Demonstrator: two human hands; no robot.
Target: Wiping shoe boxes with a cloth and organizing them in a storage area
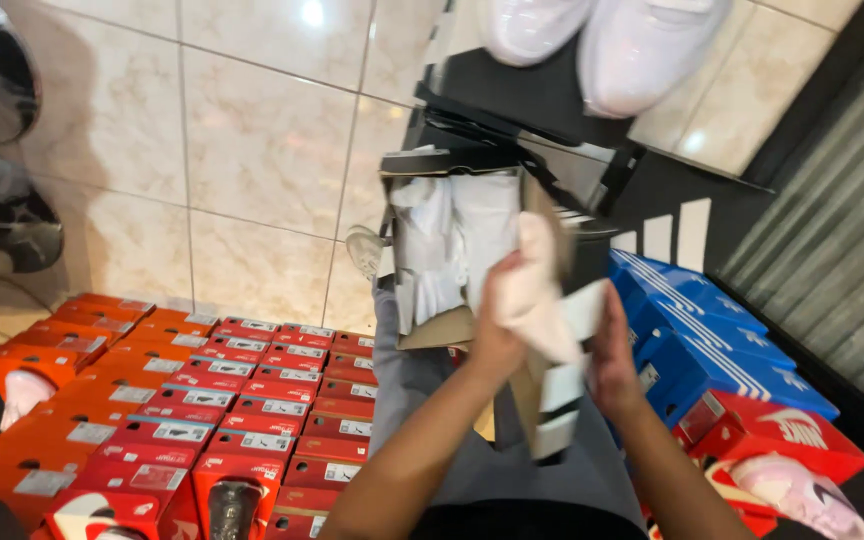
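A: Shoebox (472, 250), open, sits at the centre of the frame on the person's lap, with white wrapping paper (447, 235) bunched inside. Left of it, lower left, red and orange boxes (182, 400) lie stacked in rows on the tiled floor (252, 130).

B: And the hands?

A: The left hand (497, 335) is curled closed around a pale shoe (537, 290) just over the box's near edge. The right hand (612, 360), beside it, presses flat on the box's lid flap (564, 390); its fingers look loosely bent, though blur hides detail.

B: How would that shoe handle?

A: Likely light and fairly soft; gripping mid-body or at the heel seems soundest. The cardboard looks thin and would buckle if squeezed.

B: Further right?

A: Blue striped boxes (702, 330) are stacked at right.
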